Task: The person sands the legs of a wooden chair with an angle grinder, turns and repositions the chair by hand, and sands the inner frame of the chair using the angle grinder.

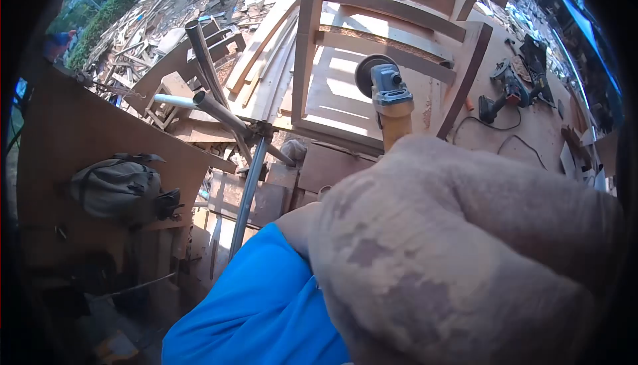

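Note:
A yellow angle grinder with a grey head points away from me, its dark round disc in front of the slats of a wooden chair frame. The grinder's rear end disappears behind a large, dusty, blurred arm and hand. I take this to be my right hand, closed around the grinder's body; its fingers are hidden. Whether the disc touches the chair cannot be made out. My left hand is not in view.
Another power tool with a cord lies on the worktop at the right. Metal pipes rise left of the chair. A grey backpack rests on a brown board. Wood scraps cover the ground. Blue cloth covers my lap.

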